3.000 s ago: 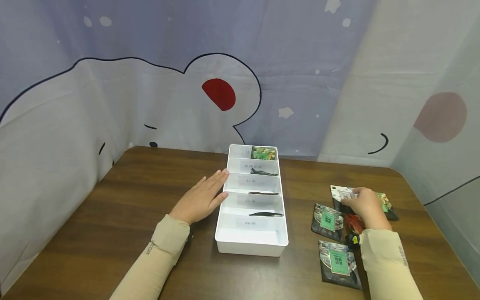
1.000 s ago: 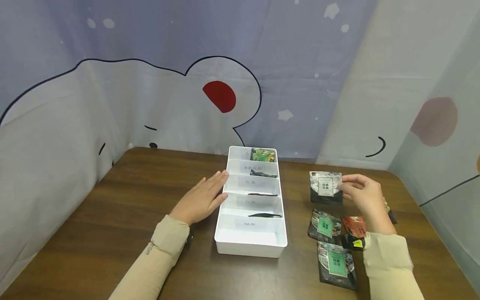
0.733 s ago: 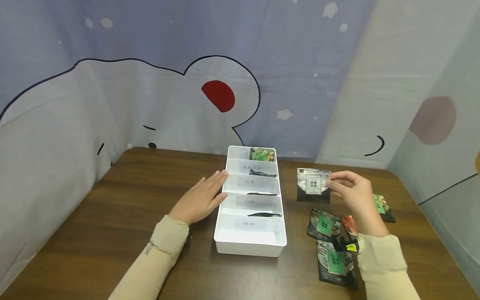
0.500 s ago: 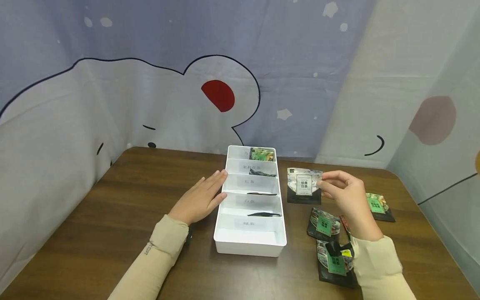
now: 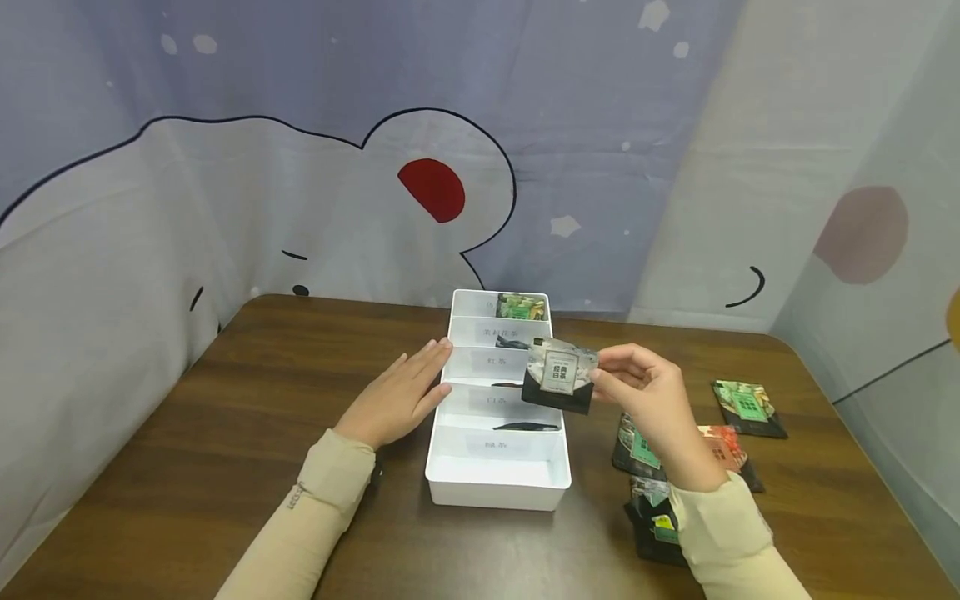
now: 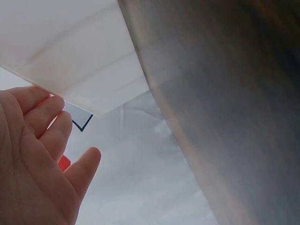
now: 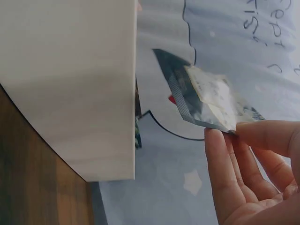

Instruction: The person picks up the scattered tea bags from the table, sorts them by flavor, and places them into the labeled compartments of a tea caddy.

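Note:
My right hand (image 5: 651,408) pinches a white-and-black tea sachet (image 5: 558,373) by its right edge between thumb and fingers. The sachet hangs tilted above the right side of a white divided box (image 5: 495,497), hiding part of its middle compartments. In the right wrist view, the sachet (image 7: 201,96) is above the box's rim level, apart from the box wall (image 7: 70,103). My left hand (image 5: 396,398) lies with straight fingers against the box's left side; in the left wrist view its fingertips (image 6: 56,102) meet the box edge. Labelled compartments hold sachets, except the nearest one, which shows bare.
Right of the box lie a green-labelled sachet (image 5: 636,446), another nearer (image 5: 660,546) partly under the right wrist's black strap, a red sachet (image 5: 723,446) and a yellow-green sachet (image 5: 750,408). A patterned curtain (image 5: 585,150) stands behind the wooden table (image 5: 225,417).
My right hand picked the white-and-black sachet up from the pile on the right and carried it left to above the box. The left hand has stayed against the box.

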Demonstrator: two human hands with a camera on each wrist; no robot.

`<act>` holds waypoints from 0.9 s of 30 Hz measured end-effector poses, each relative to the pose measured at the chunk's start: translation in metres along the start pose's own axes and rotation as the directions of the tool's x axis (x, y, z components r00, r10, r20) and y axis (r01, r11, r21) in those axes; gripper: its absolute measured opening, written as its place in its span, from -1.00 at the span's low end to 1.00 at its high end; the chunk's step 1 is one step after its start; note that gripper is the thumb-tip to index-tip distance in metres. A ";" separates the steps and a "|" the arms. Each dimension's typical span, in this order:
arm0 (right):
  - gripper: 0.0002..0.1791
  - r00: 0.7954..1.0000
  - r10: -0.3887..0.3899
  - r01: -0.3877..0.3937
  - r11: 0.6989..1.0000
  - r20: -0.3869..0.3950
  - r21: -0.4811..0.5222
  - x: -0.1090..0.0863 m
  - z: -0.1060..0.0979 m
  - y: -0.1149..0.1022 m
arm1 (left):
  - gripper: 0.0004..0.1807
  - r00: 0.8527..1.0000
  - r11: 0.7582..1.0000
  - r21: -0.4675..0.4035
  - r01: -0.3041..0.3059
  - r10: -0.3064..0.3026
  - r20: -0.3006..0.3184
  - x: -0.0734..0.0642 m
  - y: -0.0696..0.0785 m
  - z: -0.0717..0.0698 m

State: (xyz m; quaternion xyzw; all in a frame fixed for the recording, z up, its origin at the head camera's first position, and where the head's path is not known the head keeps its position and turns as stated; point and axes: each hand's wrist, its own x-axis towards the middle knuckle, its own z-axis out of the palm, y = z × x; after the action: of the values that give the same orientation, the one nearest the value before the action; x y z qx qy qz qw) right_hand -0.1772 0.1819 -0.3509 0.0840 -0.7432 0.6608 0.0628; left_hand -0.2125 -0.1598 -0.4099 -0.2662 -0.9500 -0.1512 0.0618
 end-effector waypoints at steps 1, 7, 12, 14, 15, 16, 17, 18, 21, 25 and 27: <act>-0.76 1.000 -0.007 0.007 1.000 0.008 0.009 0.000 0.002 0.001 | -0.28 1.000 1.000 -0.001 0.000 0.000 0.000 0.000 0.000 0.000; -0.81 0.994 -0.097 0.097 0.995 0.050 0.019 -0.002 0.016 0.010 | -0.28 1.000 1.000 -0.004 0.003 -0.003 0.006 0.000 0.000 0.000; -0.89 0.983 -0.175 0.178 0.983 0.062 -0.050 -0.004 0.024 0.017 | -0.28 1.000 1.000 -0.008 0.008 -0.008 0.009 0.000 0.000 -0.001; -0.91 0.980 -0.188 0.195 0.975 0.071 -0.106 -0.004 0.026 0.018 | -0.28 1.000 1.000 -0.008 0.011 -0.011 0.012 0.000 0.000 -0.001; -0.91 0.979 -0.191 0.200 0.970 0.077 -0.139 -0.005 0.027 0.018 | -0.27 1.000 1.000 -0.007 0.011 -0.011 0.012 0.000 0.000 -0.001; -0.91 0.978 -0.193 0.205 0.963 0.081 -0.174 -0.005 0.027 0.019 | -0.27 1.000 1.000 -0.007 0.011 -0.011 0.012 0.000 0.000 -0.001; -0.91 0.977 -0.195 0.209 0.956 0.089 -0.207 -0.005 0.028 0.019 | -0.27 1.000 1.000 -0.007 0.011 -0.011 0.013 0.000 0.000 -0.001; -0.90 0.976 -0.193 0.212 0.948 0.098 -0.238 -0.005 0.027 0.019 | -0.28 1.000 1.000 -0.008 0.011 -0.011 0.013 0.000 0.000 -0.001; -0.87 0.971 -0.194 0.228 0.922 0.137 -0.312 -0.005 0.025 0.020 | -0.28 1.000 1.000 -0.008 0.007 -0.007 0.010 0.001 -0.001 0.000; -0.82 0.951 -0.198 0.282 0.873 0.238 -0.398 -0.003 0.018 0.021 | -0.28 1.000 1.000 -0.010 0.005 -0.005 0.007 0.001 -0.001 0.001; -0.79 0.934 -0.203 0.318 0.844 0.293 -0.432 -0.003 0.015 0.021 | -0.28 1.000 1.000 -0.012 0.004 -0.004 0.006 0.001 -0.001 0.001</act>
State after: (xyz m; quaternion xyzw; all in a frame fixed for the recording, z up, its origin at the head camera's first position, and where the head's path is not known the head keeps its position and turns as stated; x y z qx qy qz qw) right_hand -0.1786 0.1692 -0.3741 0.2447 -0.8650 0.4302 0.0824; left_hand -0.2138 -0.1600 -0.4107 -0.2652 -0.9498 -0.1561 0.0571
